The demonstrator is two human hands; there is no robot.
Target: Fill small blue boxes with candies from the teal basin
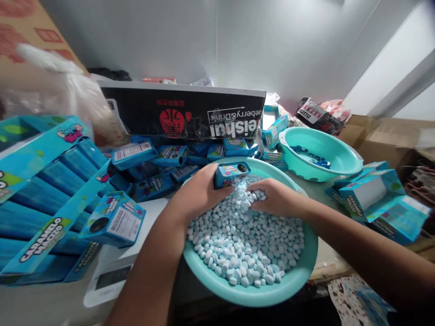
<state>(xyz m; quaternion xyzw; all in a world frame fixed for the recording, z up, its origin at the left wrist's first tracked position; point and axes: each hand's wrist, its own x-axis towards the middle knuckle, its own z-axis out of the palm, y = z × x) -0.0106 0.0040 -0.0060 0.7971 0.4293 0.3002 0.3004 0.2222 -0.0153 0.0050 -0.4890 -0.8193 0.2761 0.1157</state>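
My left hand (200, 192) grips a small blue candy box (232, 170) over the far side of a turquoise basin (217, 290). A dark round opening shows at the right end of that box. Pale blue and white candies (244, 244) fill much of the basin. Fingers curled, my right hand (280, 199) holds several candies close to the candy box, just above the pile. Left of the basin, another blue candy box (117, 219) rests on a white scale (112, 276), its round opening facing left.
A large display carton (41, 244) packed with blue boxes stands at left. Several blue boxes (170, 156) lie heaped before a black carton (183, 111). Back right, a second turquoise basin (343, 156) contains small dark blue pieces. Opened blue cartons (384, 199) sit at right.
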